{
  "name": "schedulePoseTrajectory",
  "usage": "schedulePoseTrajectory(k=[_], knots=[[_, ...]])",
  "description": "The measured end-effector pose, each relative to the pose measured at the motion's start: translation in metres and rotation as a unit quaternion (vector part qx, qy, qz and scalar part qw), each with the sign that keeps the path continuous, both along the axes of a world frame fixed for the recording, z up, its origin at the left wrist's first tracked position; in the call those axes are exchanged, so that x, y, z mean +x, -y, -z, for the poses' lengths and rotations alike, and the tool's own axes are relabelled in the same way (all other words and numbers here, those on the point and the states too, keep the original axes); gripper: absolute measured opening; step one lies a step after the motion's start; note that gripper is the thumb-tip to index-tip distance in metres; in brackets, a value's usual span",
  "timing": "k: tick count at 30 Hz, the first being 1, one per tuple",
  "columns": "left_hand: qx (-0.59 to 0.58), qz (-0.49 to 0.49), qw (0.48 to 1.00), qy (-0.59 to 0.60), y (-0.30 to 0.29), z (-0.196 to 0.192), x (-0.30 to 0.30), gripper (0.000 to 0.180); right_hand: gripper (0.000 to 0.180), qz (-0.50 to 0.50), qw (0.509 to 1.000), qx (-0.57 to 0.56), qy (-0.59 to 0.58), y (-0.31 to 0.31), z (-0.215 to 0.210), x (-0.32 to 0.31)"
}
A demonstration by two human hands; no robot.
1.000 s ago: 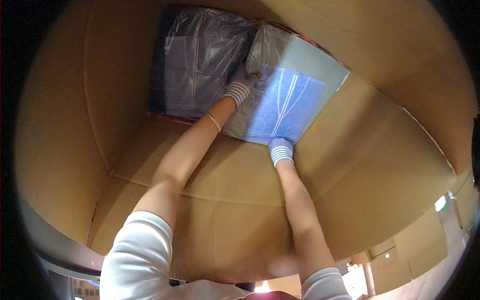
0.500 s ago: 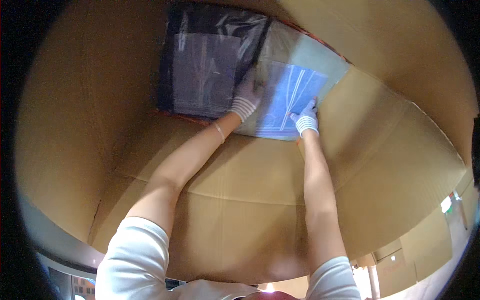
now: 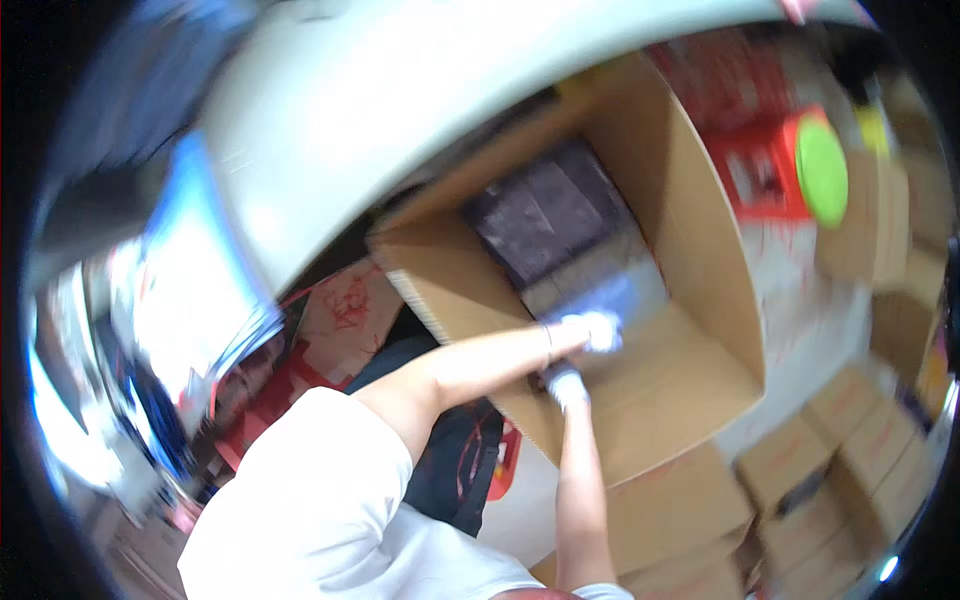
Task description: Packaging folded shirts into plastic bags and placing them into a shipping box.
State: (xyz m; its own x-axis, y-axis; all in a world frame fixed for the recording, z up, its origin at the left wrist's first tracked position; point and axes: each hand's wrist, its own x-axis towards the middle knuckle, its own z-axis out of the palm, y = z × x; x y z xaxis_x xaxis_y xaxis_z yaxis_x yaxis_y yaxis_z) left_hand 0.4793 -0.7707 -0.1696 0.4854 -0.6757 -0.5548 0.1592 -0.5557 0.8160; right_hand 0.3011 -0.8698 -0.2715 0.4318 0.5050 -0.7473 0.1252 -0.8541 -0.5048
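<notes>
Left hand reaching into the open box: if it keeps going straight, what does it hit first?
Likely the pale plastic-wrapped pack lying in the cardboard box. The gloved left hand points right, into the box, and seems at or on that pack already; motion blur hides contact.

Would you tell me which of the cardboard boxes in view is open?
The big cardboard box that both gloved hands reach into is open, with dark wrapped packages showing inside. The smaller boxes stacked at lower right all look closed.

Both hands, left hand [image 3: 597, 330] and right hand [image 3: 566, 384], are reaching into the box [image 3: 700, 260], lying near the packages [image 3: 550, 215] inside. Smaller cartons [image 3: 830, 470] are sitting to its right.
</notes>
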Motion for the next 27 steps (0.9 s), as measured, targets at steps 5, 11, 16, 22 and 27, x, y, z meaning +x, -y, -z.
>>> schedulePoseTrajectory(k=[5, 11, 16, 22, 27], knots=[[-0.172, -0.385, 0.900, 0.108, -0.170, -0.156, -0.029, 0.028, 0.026, 0.115, 0.992, 0.040, 0.041, -0.055, -0.117, 0.058], [0.231, -0.731, 0.575, 0.284, -0.418, -0.284, -0.281, 0.013, 0.021, 0.049, 0.980, 0.077, 0.178, -0.093, -0.208, 0.066], [0.640, -0.632, 0.343, 0.269, -0.573, -0.303, -0.585, 0.007, 0.015, -0.041, 0.973, 0.111, 0.198, -0.153, -0.231, 0.058], [0.800, -0.498, 0.326, 0.073, -0.713, -0.311, -0.763, 0.047, 0.017, -0.117, 0.970, 0.154, 0.150, -0.329, -0.279, -0.076], [0.729, -0.464, 0.479, 0.155, -0.763, -0.311, -0.820, 0.020, 0.020, -0.291, 0.925, 0.221, 0.101, -0.488, -0.329, -0.235]])
